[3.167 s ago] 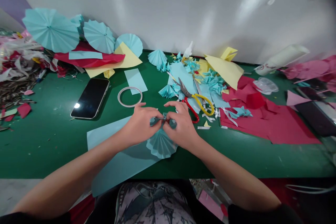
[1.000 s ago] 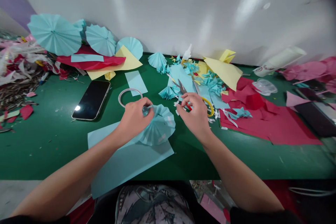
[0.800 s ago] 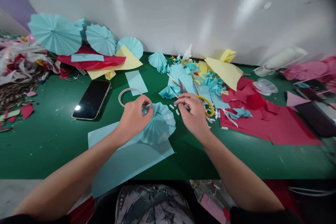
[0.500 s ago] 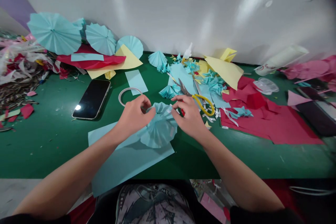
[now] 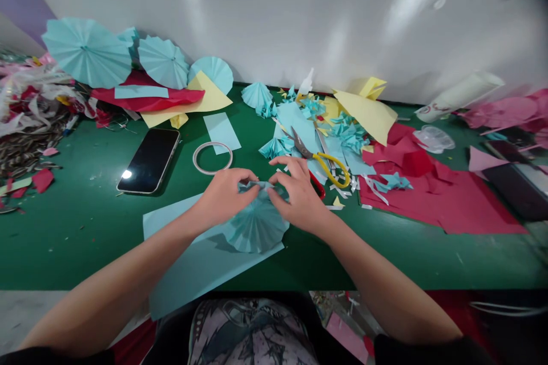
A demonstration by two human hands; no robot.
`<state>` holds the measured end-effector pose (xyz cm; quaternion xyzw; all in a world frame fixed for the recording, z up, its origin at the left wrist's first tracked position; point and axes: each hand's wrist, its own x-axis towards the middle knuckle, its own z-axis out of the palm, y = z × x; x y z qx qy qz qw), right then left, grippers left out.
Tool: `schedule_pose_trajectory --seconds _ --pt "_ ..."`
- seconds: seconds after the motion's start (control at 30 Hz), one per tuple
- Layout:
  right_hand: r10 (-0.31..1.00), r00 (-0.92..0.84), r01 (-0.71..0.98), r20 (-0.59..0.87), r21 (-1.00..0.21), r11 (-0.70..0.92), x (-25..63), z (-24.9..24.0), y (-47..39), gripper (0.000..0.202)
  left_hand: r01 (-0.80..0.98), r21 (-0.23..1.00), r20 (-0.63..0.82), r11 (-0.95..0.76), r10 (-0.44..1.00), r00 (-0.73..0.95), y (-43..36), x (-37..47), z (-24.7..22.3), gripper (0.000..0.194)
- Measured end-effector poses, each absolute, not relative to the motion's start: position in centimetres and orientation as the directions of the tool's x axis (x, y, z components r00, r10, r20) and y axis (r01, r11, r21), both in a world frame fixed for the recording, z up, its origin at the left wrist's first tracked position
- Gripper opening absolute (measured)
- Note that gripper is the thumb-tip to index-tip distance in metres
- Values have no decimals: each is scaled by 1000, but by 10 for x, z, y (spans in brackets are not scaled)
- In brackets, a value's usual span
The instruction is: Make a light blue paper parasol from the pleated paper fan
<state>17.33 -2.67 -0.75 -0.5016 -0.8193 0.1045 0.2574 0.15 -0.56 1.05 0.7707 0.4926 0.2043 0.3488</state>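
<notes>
A pleated light-blue paper fan point(image 5: 256, 228) is between my hands, its round lower part hanging toward me over a flat light-blue sheet point(image 5: 188, 274). My left hand point(image 5: 226, 194) pinches its upper left edge between thumb and fingers. On the upper right edge, the thumb and index finger of my right hand point(image 5: 297, 194) close on the paper, the other fingers raised. A roll of tape point(image 5: 212, 158) lies just beyond my left hand. Yellow-handled scissors point(image 5: 331, 168) rest beyond my right hand, beside a red handle point(image 5: 317, 185).
A phone point(image 5: 149, 161) lies at the left. Finished pleated rosettes point(image 5: 88, 54) lean on the wall at the back left. Small blue folded pieces point(image 5: 346, 134), yellow paper point(image 5: 370, 114) and red sheets point(image 5: 449, 199) cover the right side. A scrap pile point(image 5: 25, 125) sits far left.
Both hands have drawn closer together and slightly toward me. The fan's top edge has tipped up and is now gripped nearer its middle. More of the tape roll and red handle shows.
</notes>
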Motion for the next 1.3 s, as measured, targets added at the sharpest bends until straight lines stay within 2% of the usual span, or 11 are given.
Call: schedule_pose_trajectory --seconds 0.2,0.53,0.67,0.83,0.93,1.07,1.3 --pt "859 -404 749 314 -426 508 171 -9 -29 10 604 715 40 -351 884 466 -7 2 8 13" --pt "855 -414 731 314 -445 517 169 -8 -30 12 617 680 30 -398 855 518 -9 4 9 14" --pt "870 -379 739 315 -463 490 169 -9 -29 7 617 677 57 -402 864 500 -9 3 9 14" --pt "858 -190 739 478 -505 445 170 -4 -30 9 655 676 110 -339 924 365 -8 1 8 16" --pt "812 -200 732 548 -468 496 169 -1 -33 5 647 696 121 -312 939 322 -9 2 9 15" --pt "808 -295 745 510 -406 529 166 -3 -35 12 598 726 125 -339 920 371 -11 4 11 15" --pt "850 -241 772 468 -438 460 165 -8 -34 19 551 729 154 -406 882 446 -12 5 11 15"
